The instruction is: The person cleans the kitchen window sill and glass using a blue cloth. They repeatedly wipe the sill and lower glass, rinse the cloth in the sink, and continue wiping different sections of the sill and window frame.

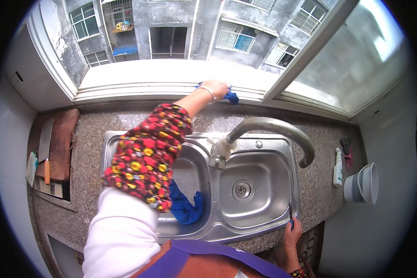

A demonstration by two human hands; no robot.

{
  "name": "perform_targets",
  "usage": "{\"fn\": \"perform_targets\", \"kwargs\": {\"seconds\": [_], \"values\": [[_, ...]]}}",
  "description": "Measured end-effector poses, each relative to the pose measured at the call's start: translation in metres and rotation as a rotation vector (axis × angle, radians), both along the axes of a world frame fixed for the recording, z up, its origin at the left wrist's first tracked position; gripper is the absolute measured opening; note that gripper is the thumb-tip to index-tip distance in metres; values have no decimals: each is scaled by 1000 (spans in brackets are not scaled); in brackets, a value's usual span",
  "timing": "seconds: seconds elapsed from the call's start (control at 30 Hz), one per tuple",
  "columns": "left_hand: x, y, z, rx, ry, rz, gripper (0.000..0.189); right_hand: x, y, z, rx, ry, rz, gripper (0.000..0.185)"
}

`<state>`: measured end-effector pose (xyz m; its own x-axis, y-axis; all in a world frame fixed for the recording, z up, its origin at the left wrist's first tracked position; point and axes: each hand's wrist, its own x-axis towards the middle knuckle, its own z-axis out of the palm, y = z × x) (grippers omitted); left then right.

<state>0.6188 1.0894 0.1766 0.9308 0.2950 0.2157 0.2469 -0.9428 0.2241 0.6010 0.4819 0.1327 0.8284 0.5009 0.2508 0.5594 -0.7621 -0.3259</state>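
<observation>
My left hand (216, 89) presses a blue cloth (232, 97) onto the white window track (142, 91) beyond the sink, its fingers closed over it. Down at the right front corner of the double-bowl stainless steel sink (215, 205), my right hand (293, 232) grips a slim tool with a blue handle (291, 224). The tool's dark thin end points up along the sink's rim; its exact kind is unclear. A second blue cloth (187, 206) lies crumpled in the left bowl, partly covered by my left sleeve. In the right bowl a round drain strainer (243, 190) shows.
A curved metal faucet (274, 123) arches over the right bowl. To the left, a cleaver (46, 149) rests on a wooden cutting board (60, 142). On the right stand a white bottle (338, 168) and a bucket (359, 184). A frosted sliding pane (351, 66) covers the window's right side.
</observation>
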Motion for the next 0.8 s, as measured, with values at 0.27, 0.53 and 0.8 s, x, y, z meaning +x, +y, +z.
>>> {"fn": "perform_targets", "kwargs": {"seconds": [0.27, 0.53, 0.8], "values": [[-69, 33, -33, 166, -43, 217, 14, 28, -1, -8, -36, -87, -20, 27], [-194, 109, -31, 33, -90, 344, 12, 40, -5, -29, -49, -110, -17, 28], [-192, 177, 50, -520, -929, 556, 14, 46, -19, -48, -44, -161, -89, 32]]}}
